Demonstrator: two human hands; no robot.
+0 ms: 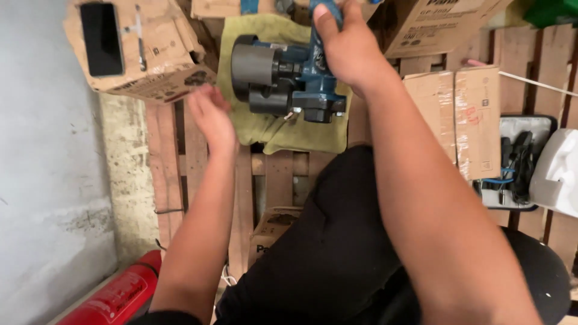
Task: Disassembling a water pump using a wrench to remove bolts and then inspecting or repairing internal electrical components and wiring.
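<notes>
The blue water pump (289,78), a cast body with a dark grey cylindrical end, lies on its side on a yellow-green cloth (283,135) spread over a wooden pallet (174,156), right under the right hand and just beyond the left hand's fingertips. The right hand (346,51) is closed over the blue top part of the pump, fingers wrapped round it and thumb pointing away from the body, the forearm running straight out from the lap. The left hand (211,114) is open and holds nothing, its palm turned toward the pump's grey end, fingers loosely spread and slightly blurred, apart from the casting. This looks like the steadying or turning of the pump on the cloth, one hand gripping while the other comes in to support; a sound next move would want the free hand flat on the grey end before the heavy body is shifted. A torn cardboard box (135,48) sits beyond the left hand, a flat cardboard carton (463,120) beside the right forearm, and a red cylinder (120,295) lies near the left elbow.
</notes>
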